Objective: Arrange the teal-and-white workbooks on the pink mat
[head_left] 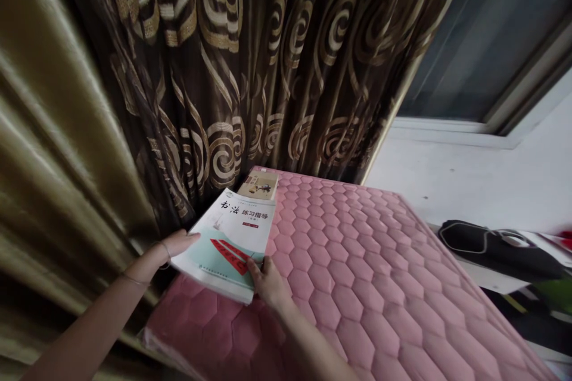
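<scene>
A white and pale green calligraphy workbook [232, 238] with a red banner on its cover is held by both hands over the corner of a pink padded surface. My left hand [177, 245] grips its left edge, thumb on the cover and the other fingers hidden beneath. On the right edge, my right hand [267, 277] pinches the book with its thumb on top. Beyond it lies a beige book [259, 184], partly covered by the workbook. Whether the two books touch I cannot tell.
The pink quilted mattress-like surface [357, 268] stretches to the right. Brown curtains with swirls [295, 71] hang behind it, and a gold curtain [58, 131] hangs at the left. Dark items [482, 244] lie past the right edge, below a window [473, 41].
</scene>
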Action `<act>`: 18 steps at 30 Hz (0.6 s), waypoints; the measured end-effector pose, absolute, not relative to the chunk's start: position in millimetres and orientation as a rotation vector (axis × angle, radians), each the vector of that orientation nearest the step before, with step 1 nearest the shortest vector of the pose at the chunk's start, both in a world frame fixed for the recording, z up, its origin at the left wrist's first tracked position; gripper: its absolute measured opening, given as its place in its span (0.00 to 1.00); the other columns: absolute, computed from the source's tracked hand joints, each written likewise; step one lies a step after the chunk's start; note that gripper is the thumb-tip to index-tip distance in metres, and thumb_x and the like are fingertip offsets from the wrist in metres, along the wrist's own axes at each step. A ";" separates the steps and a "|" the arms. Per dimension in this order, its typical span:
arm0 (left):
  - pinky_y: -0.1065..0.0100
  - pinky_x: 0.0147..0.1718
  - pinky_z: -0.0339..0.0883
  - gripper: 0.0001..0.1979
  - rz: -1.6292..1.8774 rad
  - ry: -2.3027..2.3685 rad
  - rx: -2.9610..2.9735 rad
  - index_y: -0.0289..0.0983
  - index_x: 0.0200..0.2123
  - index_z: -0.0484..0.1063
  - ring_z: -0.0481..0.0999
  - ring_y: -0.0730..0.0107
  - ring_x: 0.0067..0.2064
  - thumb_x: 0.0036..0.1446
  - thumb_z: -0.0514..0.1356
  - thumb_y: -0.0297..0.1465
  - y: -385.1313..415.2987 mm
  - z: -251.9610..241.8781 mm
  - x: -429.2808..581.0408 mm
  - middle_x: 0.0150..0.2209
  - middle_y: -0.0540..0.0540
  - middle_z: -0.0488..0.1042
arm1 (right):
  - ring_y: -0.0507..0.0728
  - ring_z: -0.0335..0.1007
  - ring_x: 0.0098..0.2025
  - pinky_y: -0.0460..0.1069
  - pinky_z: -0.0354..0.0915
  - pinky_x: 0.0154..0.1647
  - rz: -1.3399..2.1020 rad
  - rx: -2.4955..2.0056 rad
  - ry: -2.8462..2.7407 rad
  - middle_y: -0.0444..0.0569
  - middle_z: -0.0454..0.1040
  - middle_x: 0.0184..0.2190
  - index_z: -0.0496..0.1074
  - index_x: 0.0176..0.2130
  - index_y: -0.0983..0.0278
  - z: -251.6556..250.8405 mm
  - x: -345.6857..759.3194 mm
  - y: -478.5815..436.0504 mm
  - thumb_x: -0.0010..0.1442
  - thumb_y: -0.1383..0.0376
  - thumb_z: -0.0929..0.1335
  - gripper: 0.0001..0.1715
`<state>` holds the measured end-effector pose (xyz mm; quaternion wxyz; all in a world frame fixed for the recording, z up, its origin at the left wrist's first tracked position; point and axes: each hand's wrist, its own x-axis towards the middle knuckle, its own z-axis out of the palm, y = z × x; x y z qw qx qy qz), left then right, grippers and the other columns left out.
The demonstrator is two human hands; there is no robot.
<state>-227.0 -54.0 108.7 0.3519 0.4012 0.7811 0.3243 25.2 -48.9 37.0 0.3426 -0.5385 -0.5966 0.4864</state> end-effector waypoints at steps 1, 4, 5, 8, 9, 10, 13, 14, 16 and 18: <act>0.66 0.25 0.68 0.18 0.818 1.950 0.993 0.37 0.22 0.67 0.77 0.55 0.31 0.30 0.68 0.41 -54.9 112.0 -224.8 0.20 0.49 0.74 | 0.60 0.72 0.38 0.49 0.65 0.36 1.273 -1.439 -1.528 0.56 0.75 0.36 0.63 0.34 0.64 39.8 25.6 -47.5 0.56 0.54 0.63 0.15; 0.66 0.28 0.69 0.24 0.830 1.726 0.902 0.37 0.29 0.66 0.78 0.58 0.32 0.28 0.70 0.41 -60.1 123.5 -214.8 0.25 0.49 0.77 | 0.60 0.72 0.38 0.49 0.65 0.38 1.302 -1.454 -1.448 0.54 0.75 0.35 0.64 0.32 0.65 45.5 26.4 -44.8 0.53 0.56 0.65 0.14; 0.66 0.28 0.69 0.26 0.869 1.689 0.902 0.37 0.30 0.65 0.78 0.60 0.31 0.27 0.71 0.41 -62.9 127.5 -210.1 0.26 0.49 0.77 | 0.59 0.72 0.38 0.49 0.65 0.38 1.302 -1.435 -1.422 0.54 0.75 0.34 0.65 0.31 0.65 46.3 27.2 -44.5 0.52 0.56 0.65 0.14; 0.68 0.27 0.68 0.27 1.007 1.658 0.943 0.36 0.29 0.63 0.77 0.64 0.29 0.28 0.72 0.41 -76.1 139.3 -191.7 0.25 0.51 0.75 | 0.60 0.71 0.37 0.50 0.66 0.37 1.288 -1.345 -1.356 0.53 0.76 0.33 0.67 0.32 0.66 48.5 37.1 -47.2 0.50 0.54 0.67 0.17; 0.69 0.27 0.68 0.27 1.037 1.637 0.948 0.36 0.30 0.63 0.77 0.65 0.29 0.28 0.72 0.42 -81.9 142.8 -184.0 0.25 0.51 0.75 | 0.60 0.71 0.37 0.50 0.66 0.38 1.291 -1.313 -1.342 0.53 0.76 0.34 0.67 0.33 0.66 50.5 44.3 -49.7 0.49 0.52 0.67 0.20; 0.68 0.27 0.68 0.28 1.059 1.604 0.946 0.36 0.31 0.63 0.77 0.64 0.29 0.29 0.71 0.43 -88.0 145.8 -175.4 0.26 0.51 0.75 | 0.60 0.71 0.38 0.51 0.66 0.38 1.302 -1.283 -1.336 0.53 0.76 0.34 0.68 0.34 0.66 53.7 53.9 -53.1 0.48 0.51 0.67 0.22; 0.65 0.31 0.70 0.30 1.110 1.479 0.935 0.36 0.36 0.65 0.78 0.61 0.33 0.32 0.70 0.46 -105.1 150.3 -143.3 0.31 0.47 0.77 | 0.62 0.72 0.40 0.51 0.68 0.40 1.327 -1.225 -1.366 0.54 0.77 0.36 0.69 0.38 0.67 70.1 96.3 -67.2 0.48 0.47 0.67 0.28; 0.63 0.34 0.71 0.31 1.129 1.438 0.943 0.36 0.38 0.65 0.78 0.59 0.35 0.34 0.70 0.46 -109.0 149.6 -130.1 0.33 0.45 0.78 | 0.62 0.72 0.40 0.51 0.68 0.40 1.311 -1.234 -1.379 0.54 0.77 0.36 0.69 0.38 0.66 77.1 114.2 -72.1 0.48 0.46 0.67 0.28; 0.60 0.38 0.71 0.32 1.155 1.372 0.974 0.35 0.42 0.65 0.78 0.56 0.40 0.36 0.69 0.46 -111.5 143.4 -99.9 0.38 0.42 0.78 | 0.62 0.73 0.40 0.51 0.69 0.39 1.246 -1.285 -1.398 0.52 0.78 0.35 0.70 0.39 0.65 90.6 153.2 -79.9 0.49 0.45 0.66 0.28; 0.58 0.42 0.71 0.32 1.157 1.327 1.003 0.35 0.45 0.63 0.76 0.53 0.44 0.39 0.67 0.46 -105.8 128.9 -65.2 0.44 0.39 0.77 | 0.62 0.74 0.39 0.51 0.69 0.39 1.140 -1.374 -1.428 0.51 0.78 0.34 0.71 0.38 0.64 99.9 193.8 -83.0 0.48 0.45 0.66 0.28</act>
